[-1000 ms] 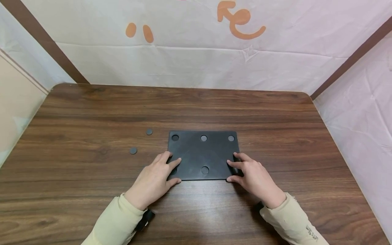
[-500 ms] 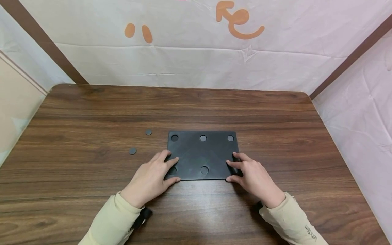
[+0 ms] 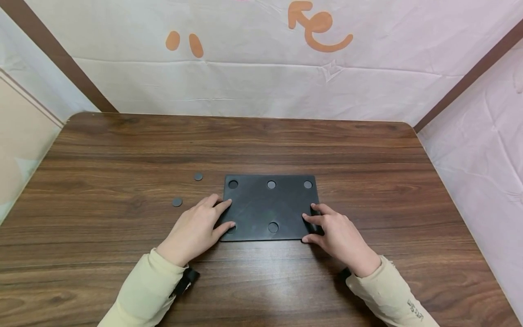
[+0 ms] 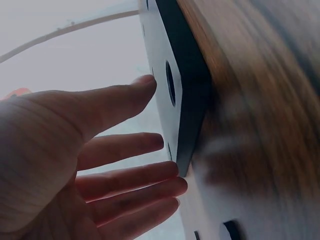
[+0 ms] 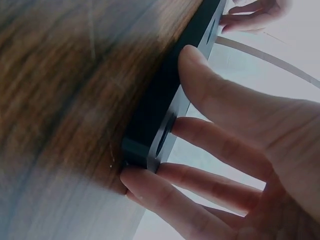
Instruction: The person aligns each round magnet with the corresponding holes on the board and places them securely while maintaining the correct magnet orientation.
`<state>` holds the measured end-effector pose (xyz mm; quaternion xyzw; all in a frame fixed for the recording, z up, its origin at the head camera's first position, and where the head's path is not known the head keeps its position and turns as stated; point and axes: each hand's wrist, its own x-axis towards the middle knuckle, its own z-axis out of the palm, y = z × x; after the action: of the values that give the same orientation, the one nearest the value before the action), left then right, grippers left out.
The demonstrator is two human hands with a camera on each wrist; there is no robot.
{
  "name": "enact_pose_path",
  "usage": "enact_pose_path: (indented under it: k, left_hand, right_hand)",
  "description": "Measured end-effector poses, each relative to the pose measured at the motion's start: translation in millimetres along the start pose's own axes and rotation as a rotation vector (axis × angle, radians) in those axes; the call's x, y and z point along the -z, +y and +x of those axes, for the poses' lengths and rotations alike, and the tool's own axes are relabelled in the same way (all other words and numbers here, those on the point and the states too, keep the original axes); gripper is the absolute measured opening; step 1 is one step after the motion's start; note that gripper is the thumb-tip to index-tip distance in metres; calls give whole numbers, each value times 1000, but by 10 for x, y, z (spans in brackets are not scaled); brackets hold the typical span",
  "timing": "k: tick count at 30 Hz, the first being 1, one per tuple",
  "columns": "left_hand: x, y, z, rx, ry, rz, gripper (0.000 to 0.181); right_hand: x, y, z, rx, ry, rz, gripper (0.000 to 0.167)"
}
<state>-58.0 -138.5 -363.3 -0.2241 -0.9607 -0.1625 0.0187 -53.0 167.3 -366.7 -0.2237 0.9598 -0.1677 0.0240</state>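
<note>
A black rectangular board with round recesses lies flat on the table. Its back-left recess looks dark, while the back-middle and back-right ones show lighter grey. My left hand is at the board's left side, fingers extended, the thumb over the front-left recess; in the left wrist view the thumb appears just off the surface. My right hand grips the front-right corner, thumb at the front edge and fingers at the right side and top. Two small dark grey discs, one farther back and one nearer, lie left of the board.
The brown wood-grain table extends on every side of the board. A pale fabric wall with orange shapes rises behind it. Black straps sit at both wrists, under pale sleeves.
My left hand has drawn back to the left, its thumb lifting from the board's front edge to over the front-left recess. The right hand and the board stay put.
</note>
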Motion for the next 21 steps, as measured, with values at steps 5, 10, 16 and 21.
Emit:
enact_pose_path:
  k: [5, 10, 16, 21]
  left_hand:
    - [5, -59, 20, 15, 0, -6, 46]
    - [11, -112, 45, 38, 5, -10, 42]
    - [17, -167, 74, 57, 12, -15, 34]
    - [17, -216, 93, 69, 17, -15, 31]
  right_hand:
    - [-4, 2, -3, 1, 2, 2, 51]
    - [-8, 5, -4, 8, 12, 4, 51]
    - [-6, 8, -7, 5, 16, 3, 51]
    - [-9, 10, -8, 6, 15, 0, 51]
